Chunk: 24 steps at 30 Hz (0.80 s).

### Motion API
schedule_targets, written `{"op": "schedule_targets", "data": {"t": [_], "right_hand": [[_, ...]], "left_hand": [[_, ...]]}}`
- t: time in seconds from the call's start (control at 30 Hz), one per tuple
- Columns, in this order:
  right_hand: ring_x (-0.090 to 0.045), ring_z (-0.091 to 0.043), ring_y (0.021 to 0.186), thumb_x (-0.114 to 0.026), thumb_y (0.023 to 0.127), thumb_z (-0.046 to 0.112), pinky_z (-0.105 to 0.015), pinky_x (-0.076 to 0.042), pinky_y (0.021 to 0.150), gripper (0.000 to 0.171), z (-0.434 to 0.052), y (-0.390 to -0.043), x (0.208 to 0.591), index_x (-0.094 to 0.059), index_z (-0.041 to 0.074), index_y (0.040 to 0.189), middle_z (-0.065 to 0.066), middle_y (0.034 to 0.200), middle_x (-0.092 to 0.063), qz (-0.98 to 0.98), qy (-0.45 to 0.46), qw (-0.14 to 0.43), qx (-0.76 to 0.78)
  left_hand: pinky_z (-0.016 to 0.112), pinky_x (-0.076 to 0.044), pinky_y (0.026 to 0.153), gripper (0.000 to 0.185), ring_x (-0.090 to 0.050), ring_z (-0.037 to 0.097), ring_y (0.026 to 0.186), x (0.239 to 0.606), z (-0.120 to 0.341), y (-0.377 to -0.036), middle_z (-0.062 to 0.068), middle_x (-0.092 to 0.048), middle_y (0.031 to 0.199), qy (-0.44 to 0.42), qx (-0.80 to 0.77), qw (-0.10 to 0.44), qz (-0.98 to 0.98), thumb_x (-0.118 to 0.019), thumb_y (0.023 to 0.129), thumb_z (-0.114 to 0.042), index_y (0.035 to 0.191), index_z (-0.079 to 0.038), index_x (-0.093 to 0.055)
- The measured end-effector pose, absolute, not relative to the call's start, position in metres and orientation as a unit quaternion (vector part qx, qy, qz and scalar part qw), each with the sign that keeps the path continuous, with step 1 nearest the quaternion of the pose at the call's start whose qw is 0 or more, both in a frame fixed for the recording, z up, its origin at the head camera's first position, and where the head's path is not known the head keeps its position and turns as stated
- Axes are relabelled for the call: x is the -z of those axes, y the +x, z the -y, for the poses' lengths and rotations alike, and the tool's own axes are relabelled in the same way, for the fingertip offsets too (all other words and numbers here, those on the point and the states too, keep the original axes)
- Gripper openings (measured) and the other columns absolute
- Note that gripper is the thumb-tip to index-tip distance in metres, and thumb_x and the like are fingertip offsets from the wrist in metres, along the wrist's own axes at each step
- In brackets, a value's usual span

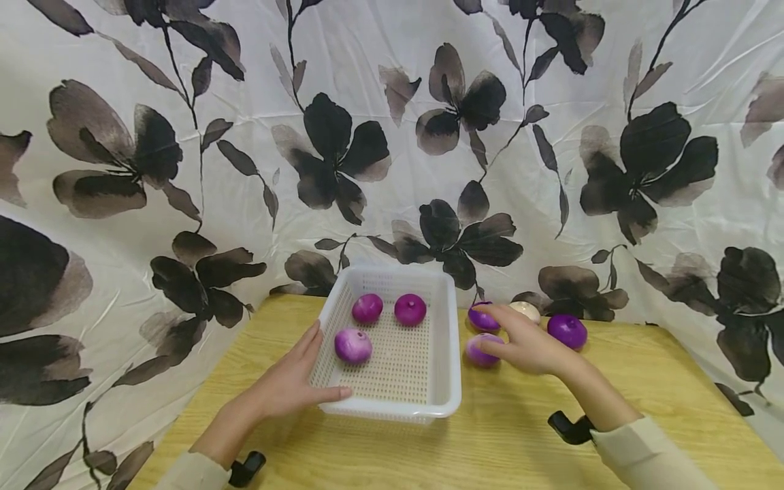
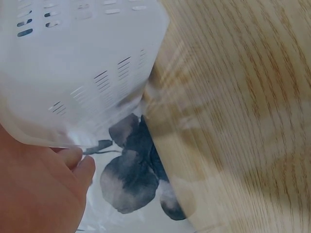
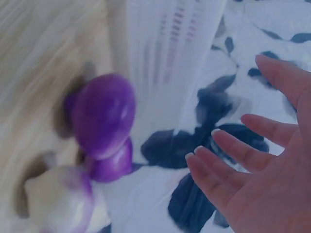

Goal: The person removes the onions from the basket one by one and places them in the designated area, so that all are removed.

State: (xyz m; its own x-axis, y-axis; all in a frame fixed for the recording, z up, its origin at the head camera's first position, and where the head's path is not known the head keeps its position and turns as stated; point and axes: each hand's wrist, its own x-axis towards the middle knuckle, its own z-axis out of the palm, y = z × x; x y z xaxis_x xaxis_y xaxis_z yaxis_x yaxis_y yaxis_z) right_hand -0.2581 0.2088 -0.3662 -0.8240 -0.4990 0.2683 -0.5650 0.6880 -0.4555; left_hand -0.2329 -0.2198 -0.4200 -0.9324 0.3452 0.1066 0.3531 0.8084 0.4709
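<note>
A white perforated plastic basket [image 1: 392, 401] sits at the centre of the head view, low in the frame, on the wooden table. Three purple onions lie inside it: two deep purple ones [image 1: 367, 308] [image 1: 410, 309] side by side near its far wall, and a paler one [image 1: 353, 345] by its left wall. Just right of the basket lie four more: a purple onion [image 1: 481, 317], a paler purple one [image 1: 481, 351] below it, a whitish one [image 1: 525, 310] and a deep purple one [image 1: 567, 331] furthest right.

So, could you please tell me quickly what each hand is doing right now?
Left hand: open, fingers straight against the white basket.
Right hand: open, holds nothing, over the purple onions.
</note>
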Motion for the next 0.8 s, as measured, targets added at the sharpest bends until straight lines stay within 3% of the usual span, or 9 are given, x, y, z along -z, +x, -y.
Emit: {"op": "schedule_targets", "data": {"t": [0.1, 0.3, 0.6, 0.8], "right_hand": [[-0.046, -0.041, 0.139, -0.072, 0.096, 0.033, -0.060, -0.038, 0.114, 0.065, -0.195, -0.262, 0.361, -0.050, 0.002, 0.148, -0.021, 0.148, -0.052, 0.913, 0.299, 0.047, -0.274], [-0.057, -0.035, 0.127, -0.070, 0.097, 0.037, -0.055, -0.046, 0.107, 0.063, -0.168, -0.267, 0.354, -0.051, 0.005, 0.148, -0.016, 0.146, -0.055, 0.902, 0.323, 0.024, -0.284], [-0.062, -0.033, 0.122, -0.066, 0.100, 0.036, -0.050, -0.054, 0.100, 0.066, -0.130, -0.279, 0.343, -0.042, 0.008, 0.155, -0.016, 0.147, -0.054, 0.882, 0.347, -0.034, -0.317], [-0.063, -0.035, 0.120, -0.065, 0.101, 0.031, -0.049, -0.054, 0.101, 0.060, -0.109, -0.293, 0.335, -0.045, 0.005, 0.151, -0.017, 0.145, -0.055, 0.868, 0.369, -0.077, -0.323]], "left_hand": [[0.061, -0.023, 0.120, 0.134, -0.015, 0.044, 0.154, 0.420, 0.221, -0.233, 0.019, 0.000, 0.171, -0.185, 0.245, 0.014, 0.952, -0.068, 0.075, -0.082, 0.162, 0.004, -0.012], [0.063, -0.024, 0.119, 0.134, -0.017, 0.045, 0.153, 0.421, 0.222, -0.232, 0.018, -0.001, 0.171, -0.179, 0.249, 0.011, 0.952, -0.068, 0.075, -0.081, 0.162, 0.003, -0.012], [0.063, -0.024, 0.119, 0.133, -0.017, 0.045, 0.153, 0.422, 0.224, -0.231, 0.017, 0.000, 0.171, -0.175, 0.255, 0.006, 0.951, -0.069, 0.076, -0.080, 0.162, 0.002, -0.012], [0.063, -0.024, 0.120, 0.133, -0.017, 0.044, 0.153, 0.422, 0.223, -0.232, 0.017, -0.001, 0.171, -0.181, 0.254, 0.011, 0.950, -0.069, 0.075, -0.082, 0.162, 0.002, -0.013]]}}
